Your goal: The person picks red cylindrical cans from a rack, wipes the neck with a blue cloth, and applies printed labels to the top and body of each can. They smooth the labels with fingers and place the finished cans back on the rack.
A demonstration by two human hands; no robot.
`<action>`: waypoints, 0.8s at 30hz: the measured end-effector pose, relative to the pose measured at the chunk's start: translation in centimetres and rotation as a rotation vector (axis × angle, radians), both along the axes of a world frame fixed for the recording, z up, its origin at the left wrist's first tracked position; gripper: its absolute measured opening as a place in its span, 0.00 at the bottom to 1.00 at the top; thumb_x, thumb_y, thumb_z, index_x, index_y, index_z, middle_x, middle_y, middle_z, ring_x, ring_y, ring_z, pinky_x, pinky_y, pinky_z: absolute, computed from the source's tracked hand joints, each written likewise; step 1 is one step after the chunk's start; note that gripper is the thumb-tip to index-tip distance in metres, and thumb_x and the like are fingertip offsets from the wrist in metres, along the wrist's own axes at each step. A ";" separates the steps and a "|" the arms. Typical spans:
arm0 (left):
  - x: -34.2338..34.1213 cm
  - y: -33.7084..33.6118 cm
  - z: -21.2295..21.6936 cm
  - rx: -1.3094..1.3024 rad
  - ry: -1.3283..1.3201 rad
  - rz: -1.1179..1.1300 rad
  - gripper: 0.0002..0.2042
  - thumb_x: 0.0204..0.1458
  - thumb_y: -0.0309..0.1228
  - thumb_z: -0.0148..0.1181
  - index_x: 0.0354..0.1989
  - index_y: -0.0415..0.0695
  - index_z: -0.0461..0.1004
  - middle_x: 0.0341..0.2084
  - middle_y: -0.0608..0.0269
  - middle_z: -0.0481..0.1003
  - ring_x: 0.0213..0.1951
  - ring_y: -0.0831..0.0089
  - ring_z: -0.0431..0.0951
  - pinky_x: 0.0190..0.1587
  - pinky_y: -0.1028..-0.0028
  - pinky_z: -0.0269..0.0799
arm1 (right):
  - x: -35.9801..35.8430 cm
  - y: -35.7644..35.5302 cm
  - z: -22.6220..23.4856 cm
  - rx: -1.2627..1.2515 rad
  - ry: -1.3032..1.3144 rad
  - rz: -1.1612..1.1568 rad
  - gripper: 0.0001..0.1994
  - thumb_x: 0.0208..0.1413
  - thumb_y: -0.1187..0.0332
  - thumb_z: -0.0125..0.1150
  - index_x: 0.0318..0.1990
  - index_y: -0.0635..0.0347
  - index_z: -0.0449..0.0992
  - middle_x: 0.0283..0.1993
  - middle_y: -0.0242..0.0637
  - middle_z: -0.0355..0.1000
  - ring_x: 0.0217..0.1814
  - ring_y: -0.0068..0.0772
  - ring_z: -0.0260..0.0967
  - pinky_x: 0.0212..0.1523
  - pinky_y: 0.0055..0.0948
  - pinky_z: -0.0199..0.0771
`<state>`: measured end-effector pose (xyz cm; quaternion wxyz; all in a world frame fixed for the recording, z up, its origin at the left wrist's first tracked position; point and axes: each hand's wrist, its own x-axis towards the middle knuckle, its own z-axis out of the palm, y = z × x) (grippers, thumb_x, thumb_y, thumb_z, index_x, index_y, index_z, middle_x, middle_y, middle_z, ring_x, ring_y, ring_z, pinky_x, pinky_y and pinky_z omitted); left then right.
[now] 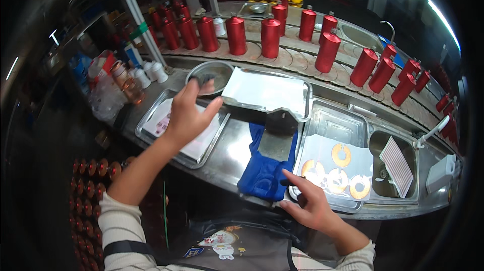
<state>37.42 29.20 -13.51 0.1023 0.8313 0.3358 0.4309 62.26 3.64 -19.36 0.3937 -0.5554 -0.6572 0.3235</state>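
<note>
Blue cloth [268, 179]: sat around five o'clock, metal stand [275, 142] on top.
Left hand [184, 117]: fingers were kinda spread above the tray [216, 140], ten o'clock from the cloth.
Right hand [313, 206]: thumb and index gaped by the cloth's four o'clock edge.

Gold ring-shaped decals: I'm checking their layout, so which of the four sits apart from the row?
The top decal, nearest the far edge of the white sheet; the other three form a slanting row below it.
</note>
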 end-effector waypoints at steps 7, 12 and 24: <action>18.5 31.9 -0.3 -0.234 0.137 0.201 0.43 0.38 0.47 0.77 0.55 0.32 0.60 0.54 0.33 0.71 0.57 0.44 0.73 0.58 0.58 0.70 | 7.3 1.9 -5.2 -0.208 0.487 -0.825 0.34 0.48 0.83 0.61 0.68 0.66 0.64 0.52 0.44 0.74 0.35 0.16 0.66 0.33 0.14 0.68; 27.7 44.1 -6.3 0.104 0.071 0.569 0.50 0.32 0.52 0.79 0.58 0.33 0.59 0.56 0.34 0.70 0.58 0.44 0.72 0.58 0.57 0.70 | 9.9 5.7 -6.8 -0.253 0.553 -0.933 0.33 0.50 0.84 0.61 0.67 0.69 0.64 0.52 0.47 0.72 0.52 0.28 0.72 0.43 0.19 0.76; 18.9 34.0 -3.1 -0.193 -0.500 -0.119 0.36 0.37 0.42 0.81 0.52 0.39 0.67 0.45 0.52 0.78 0.45 0.63 0.81 0.49 0.65 0.78 | 7.6 10.2 -7.4 -0.250 0.538 -0.759 0.32 0.53 0.82 0.62 0.68 0.66 0.63 0.53 0.43 0.73 0.33 0.13 0.70 0.32 0.11 0.69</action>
